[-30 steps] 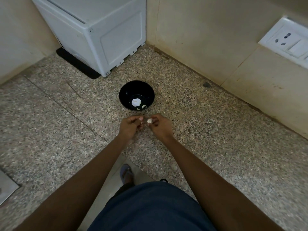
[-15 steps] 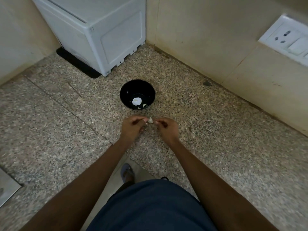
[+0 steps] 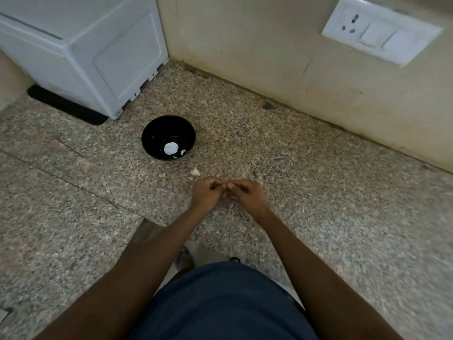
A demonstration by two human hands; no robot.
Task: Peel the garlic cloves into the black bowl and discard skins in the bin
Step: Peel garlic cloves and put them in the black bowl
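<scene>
**Desk:** What is shown, from the largest thing down?

**Caption:** A speckled stone counter (image 3: 318, 217) is seen under both hands. A white box (image 3: 85, 57) is set well beyond the left hand, against the wall. A socket plate (image 3: 380, 30) is fixed high beyond the right hand. The black bowl (image 3: 157, 130) is placed beyond the left hand and a little outward of it. A white garlic piece (image 3: 170, 147) and smaller peeled cloves (image 3: 182, 152) are held in it.

**Desk:** And the hands?

**Caption:** The left hand (image 3: 206, 195) and the right hand (image 3: 250, 196) are brought together, with fingers curled and fingertips touching. A pale speck is glimpsed between the fingertips and is taken to be the garlic clove (image 3: 229, 185), pinched from both sides. Most of it is hidden.

**Desk:** What has changed in the last second?

**Caption:** A small white scrap (image 3: 195, 171) is now seen on the counter, just beyond the left hand, between it and the bowl. It was not visible before. The clove, plainly shown between the fingertips a moment ago, is now largely covered.

**Desk:** What does that mean for the job?

**Caption:** Whether the scrap is skin cannot be told. If it is, peeling is judged under way, and the scrap is left to be gathered for the bin, which cannot be identified in view
</scene>
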